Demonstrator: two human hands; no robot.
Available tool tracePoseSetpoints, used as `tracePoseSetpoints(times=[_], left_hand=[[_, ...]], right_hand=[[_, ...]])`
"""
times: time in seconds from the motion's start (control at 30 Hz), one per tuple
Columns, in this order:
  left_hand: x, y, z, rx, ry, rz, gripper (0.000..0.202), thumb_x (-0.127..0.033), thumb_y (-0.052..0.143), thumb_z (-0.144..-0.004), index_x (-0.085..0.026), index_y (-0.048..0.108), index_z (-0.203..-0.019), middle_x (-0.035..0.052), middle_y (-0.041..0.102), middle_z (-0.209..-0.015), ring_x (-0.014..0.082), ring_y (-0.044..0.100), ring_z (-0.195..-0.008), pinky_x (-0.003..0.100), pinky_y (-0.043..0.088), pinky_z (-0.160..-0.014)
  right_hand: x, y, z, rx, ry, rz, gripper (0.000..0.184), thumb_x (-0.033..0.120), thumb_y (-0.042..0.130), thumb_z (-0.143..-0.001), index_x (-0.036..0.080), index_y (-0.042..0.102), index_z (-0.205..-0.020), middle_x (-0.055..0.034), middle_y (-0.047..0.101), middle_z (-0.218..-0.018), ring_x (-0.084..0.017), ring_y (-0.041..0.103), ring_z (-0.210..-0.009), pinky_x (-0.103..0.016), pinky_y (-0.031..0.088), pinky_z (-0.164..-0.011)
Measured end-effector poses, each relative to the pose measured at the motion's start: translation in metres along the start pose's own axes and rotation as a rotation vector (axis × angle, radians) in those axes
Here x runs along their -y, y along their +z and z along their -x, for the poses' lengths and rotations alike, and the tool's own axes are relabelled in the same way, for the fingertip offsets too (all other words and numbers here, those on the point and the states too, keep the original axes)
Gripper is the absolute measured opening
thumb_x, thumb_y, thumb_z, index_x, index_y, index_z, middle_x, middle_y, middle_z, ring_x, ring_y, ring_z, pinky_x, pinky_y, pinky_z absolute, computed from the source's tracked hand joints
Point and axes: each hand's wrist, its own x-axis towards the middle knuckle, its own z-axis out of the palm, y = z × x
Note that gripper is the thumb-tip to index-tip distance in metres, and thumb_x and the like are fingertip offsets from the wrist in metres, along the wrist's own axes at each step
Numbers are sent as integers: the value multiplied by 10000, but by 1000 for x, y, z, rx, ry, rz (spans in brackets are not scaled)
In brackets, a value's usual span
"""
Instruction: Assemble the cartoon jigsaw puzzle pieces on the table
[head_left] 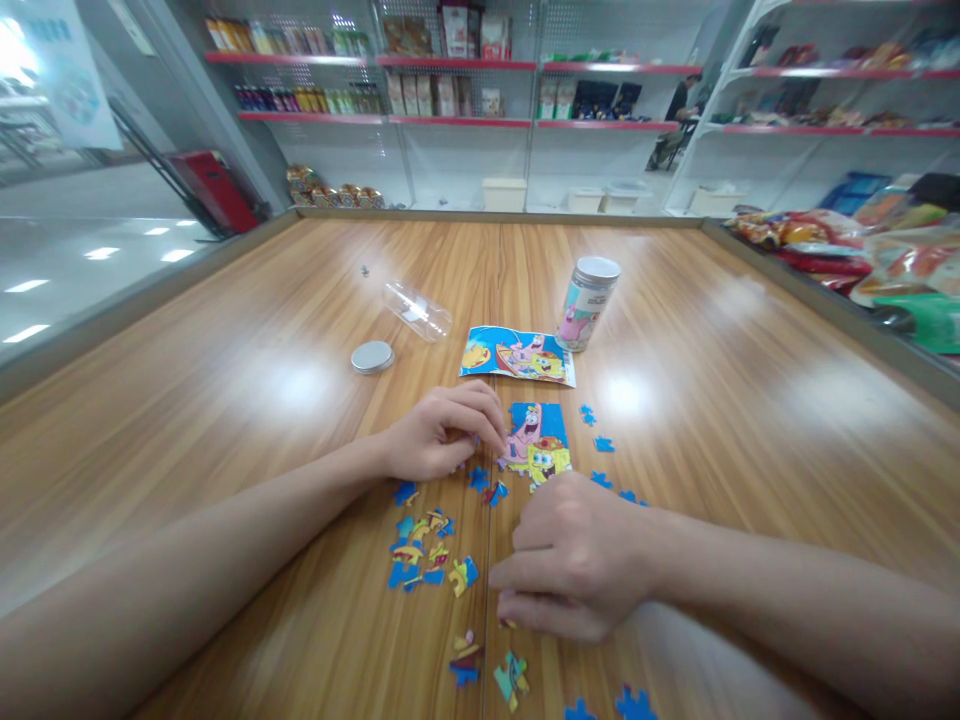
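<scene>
A partly joined cartoon jigsaw puzzle [541, 432] lies on the wooden table, showing a pink and a yellow figure on blue. My left hand [448, 428] is at its left edge, fingers bent with the index fingertip by the border and the thumb apart. Below the puzzle, my right hand [574, 560] is closed low over the table; a small bit of a puzzle piece [508, 623] peeks out under its fingertips. Loose puzzle pieces [420, 548] lie in a cluster left of my right hand. More blue pieces [604, 444] are scattered right of the puzzle.
Behind the puzzle lies a printed picture sheet [517, 355], with an upright cartoon can [589, 305] beside it. A clear plastic cylinder [417, 310] and a silver lid [373, 357] rest at the left. Packaged goods [825, 240] stand beyond the right table edge; shelves [457, 65] line the back.
</scene>
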Motion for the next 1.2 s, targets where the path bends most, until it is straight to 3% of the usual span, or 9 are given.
tracePoseSetpoints(times=[0.07, 0.17, 0.33, 0.57, 0.67, 0.8, 0.9, 0.97, 1.2], left_hand=[[3, -1, 1, -108, -14, -34, 319, -17, 497, -795, -209, 748, -836, 47, 730, -847, 192, 618, -871, 403, 540, -840], [5, 0, 2, -188, -10, -160, 321, -5, 479, -799, -204, 727, -761, 38, 714, -774, 191, 573, -838, 384, 517, -791], [4, 3, 2, -103, 18, -282, 328, 23, 471, -779, -193, 717, -748, 40, 719, -795, 193, 555, -858, 368, 512, -788], [13, -7, 7, -195, -131, -209, 317, -1, 444, -751, -166, 714, -720, 44, 705, -779, 146, 632, -752, 289, 530, -690], [0, -18, 1, -79, -271, -229, 263, -50, 466, -762, -146, 711, -777, 49, 688, -815, 131, 631, -730, 256, 501, -656], [-32, -35, -9, 238, -513, -457, 58, -169, 595, -802, -156, 651, -802, -7, 594, -651, 116, 529, -579, 234, 368, -536], [-48, -39, -9, 455, -652, -528, 235, -392, 737, -793, -180, 643, -834, 7, 620, -723, 144, 545, -605, 244, 330, -521], [-50, -38, -6, 555, -728, -539, 273, -403, 788, -755, -181, 640, -810, 18, 631, -741, 168, 569, -637, 252, 326, -531], [-44, -33, -2, 612, -704, -475, 70, -150, 670, -819, -164, 669, -751, 18, 636, -690, 159, 590, -640, 248, 335, -540]], right_hand=[[-11, -6, 1, -125, 50, 50, 315, 295, 521, -949, 195, 639, -674, 31, 541, -526, -100, 452, -478, -304, 254, -491], [-34, -15, 4, -286, 291, 148, 341, 258, 521, -939, 180, 600, -616, 25, 540, -537, -87, 446, -499, -284, 266, -517], [-67, -21, 13, -176, 631, 155, 331, 321, 599, -901, 170, 599, -607, 44, 457, -524, -73, 381, -513, -253, 241, -544], [-69, -19, 12, -149, 670, 18, 302, 294, 580, -886, 163, 572, -614, 48, 429, -544, -70, 363, -530, -239, 234, -551], [-70, -20, 12, -152, 661, 5, 332, 313, 576, -891, 163, 541, -596, 50, 411, -535, -70, 343, -520, -238, 226, -540], [-73, -21, 14, -136, 619, 4, 370, 316, 556, -896, 164, 478, -568, 53, 389, -535, -65, 331, -517, -235, 244, -550], [-74, -21, 13, -129, 611, -1, 371, 290, 554, -867, 163, 437, -539, 60, 338, -520, -59, 294, -501, -237, 223, -535], [-74, -21, 13, -131, 614, -5, 366, 277, 556, -849, 163, 423, -528, 63, 318, -515, -58, 280, -497, -239, 211, -526], [-74, -21, 13, -128, 613, -40, 376, 312, 557, -875, 164, 441, -550, 57, 357, -530, -57, 302, -509, -242, 225, -534]])
